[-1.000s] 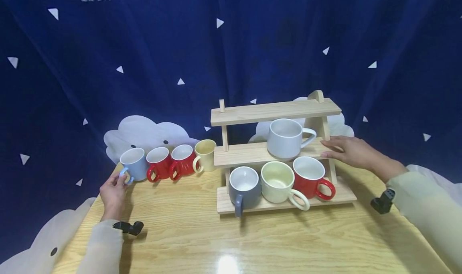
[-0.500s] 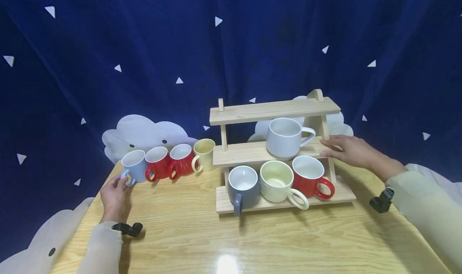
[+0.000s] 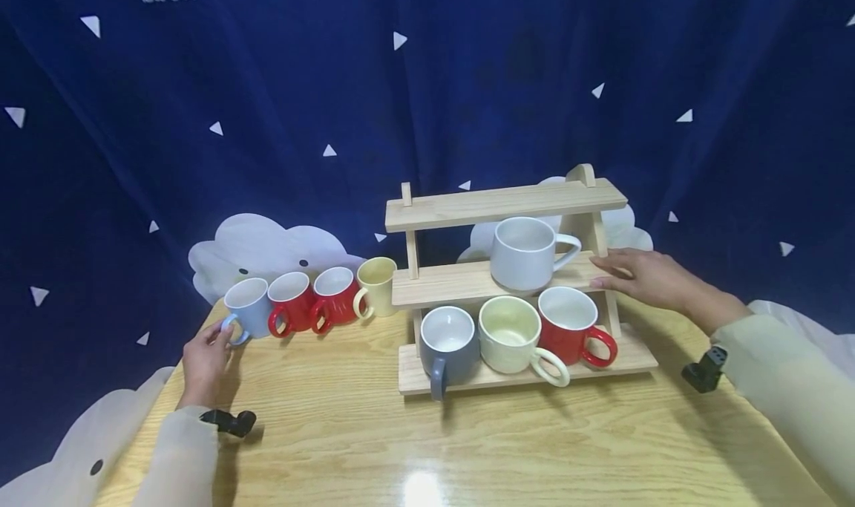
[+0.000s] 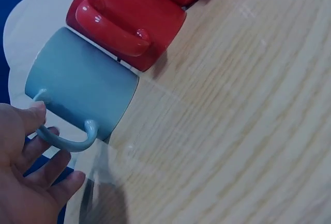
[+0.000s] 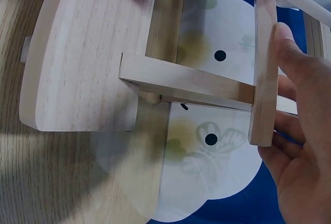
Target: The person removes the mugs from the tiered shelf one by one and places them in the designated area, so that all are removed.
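Navy blue curtain [image 3: 300, 84] with white triangles and cloud shapes hung behind everything, wooden rack included. The wood-grain table [image 3: 320, 418] was underneath the rack and ran out on both sides of it. The wooden rack [image 3: 437, 286] itself had three stepped shelves.

At the rack's right end, the right hand [image 3: 644, 280] was pinching the end of the middle shelf, thumb on top and fingers underneath. Off to the left of the rack, the left hand [image 3: 203, 358] was mostly closed up, thumb and finger pinching a mug handle [image 4: 72, 145], other fingers loosely bent.

Biggest mug was the white mug [image 3: 523, 258], on the rack's middle shelf towards the right. The rack's bottom shelf had, left to right, a grey-blue mug [image 3: 456, 358], a cream mug [image 3: 501, 347] and a red mug [image 3: 559, 341]. Left of the rack, a row on the table went yellow mug [image 3: 381, 299] nearest it, then two red mugs [image 3: 297, 310], then the gripped light blue mug [image 3: 252, 315], upright and furthest out.
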`<state>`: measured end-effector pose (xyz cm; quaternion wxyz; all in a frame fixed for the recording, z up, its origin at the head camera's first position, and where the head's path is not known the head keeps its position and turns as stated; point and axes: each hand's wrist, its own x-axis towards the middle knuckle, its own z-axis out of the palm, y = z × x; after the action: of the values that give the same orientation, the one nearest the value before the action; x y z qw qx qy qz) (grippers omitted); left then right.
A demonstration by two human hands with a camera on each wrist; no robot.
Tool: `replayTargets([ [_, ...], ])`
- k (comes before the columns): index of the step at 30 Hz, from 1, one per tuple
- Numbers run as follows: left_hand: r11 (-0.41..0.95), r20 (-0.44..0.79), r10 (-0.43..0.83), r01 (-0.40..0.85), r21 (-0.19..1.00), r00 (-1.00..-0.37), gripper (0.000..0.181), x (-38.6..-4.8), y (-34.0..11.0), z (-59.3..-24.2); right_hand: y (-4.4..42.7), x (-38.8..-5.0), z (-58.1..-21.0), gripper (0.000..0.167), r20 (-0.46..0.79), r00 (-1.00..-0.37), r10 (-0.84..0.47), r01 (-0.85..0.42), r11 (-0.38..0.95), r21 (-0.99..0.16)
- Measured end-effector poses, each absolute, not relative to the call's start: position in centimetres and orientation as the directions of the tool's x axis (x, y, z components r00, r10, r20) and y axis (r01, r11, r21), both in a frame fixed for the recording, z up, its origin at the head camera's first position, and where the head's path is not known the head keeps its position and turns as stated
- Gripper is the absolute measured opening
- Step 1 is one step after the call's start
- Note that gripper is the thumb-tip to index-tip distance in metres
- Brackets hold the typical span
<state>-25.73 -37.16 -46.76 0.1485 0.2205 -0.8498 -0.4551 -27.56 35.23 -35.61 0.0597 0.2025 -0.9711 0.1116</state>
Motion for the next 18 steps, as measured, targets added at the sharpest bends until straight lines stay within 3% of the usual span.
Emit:
replayTargets([
  [4,0.522,0.084,-0.515,-0.234,0.820,-0.853,0.051,-25.4,-37.1,-46.2,35.1,-27.6,-35.6,0.058,0.164,-0.908,-0.385,-0.412,0.891,-0.189],
  [9,0.615,0.223,-0.502,-0.164,0.772,-0.836,0.051,-25.0,-36.5,-45.1,35.1,-27.5,-35.6,0.058,0.163,-0.909,-0.383,-0.409,0.893,-0.187],
  [18,0.699,0.356,-0.405,-0.033,0.715,-0.842,0.045,-24.7,-33.7,-42.1,35.0,-27.5,-35.4,0.059,0.156,-0.913,-0.376,-0.402,0.893,-0.201],
])
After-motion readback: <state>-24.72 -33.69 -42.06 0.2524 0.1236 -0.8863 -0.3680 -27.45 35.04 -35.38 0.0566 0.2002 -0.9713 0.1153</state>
